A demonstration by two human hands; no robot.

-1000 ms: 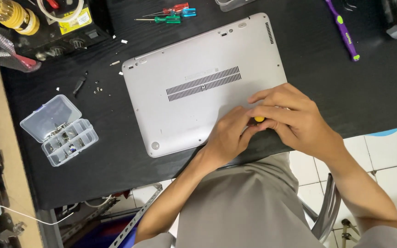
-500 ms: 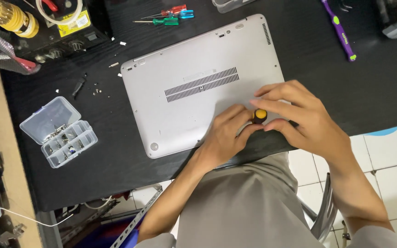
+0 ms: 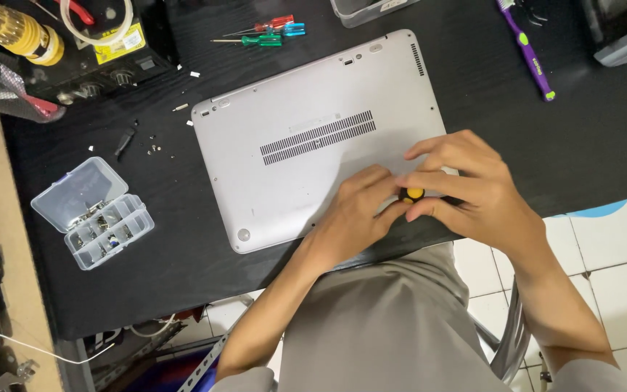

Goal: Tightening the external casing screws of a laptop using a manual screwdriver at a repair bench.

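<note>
A silver laptop (image 3: 306,145) lies bottom-up on the black table (image 3: 560,145). Near its front right corner stands a screwdriver with a yellow cap (image 3: 412,194). My right hand (image 3: 466,189) grips the screwdriver handle with fingers wrapped around it. My left hand (image 3: 357,210) rests on the laptop base beside it, fingertips touching the tool's lower part. The tip is hidden by my fingers.
An open clear plastic parts box (image 3: 96,214) with several small screws sits at the left. Loose screws (image 3: 155,145) lie near the laptop's left corner. Three small screwdrivers (image 3: 266,33) lie at the back, a purple tool (image 3: 527,47) at the back right.
My right hand's fingers have shifted around the screwdriver handle, and the yellow cap shows more clearly. The laptop has stayed in place.
</note>
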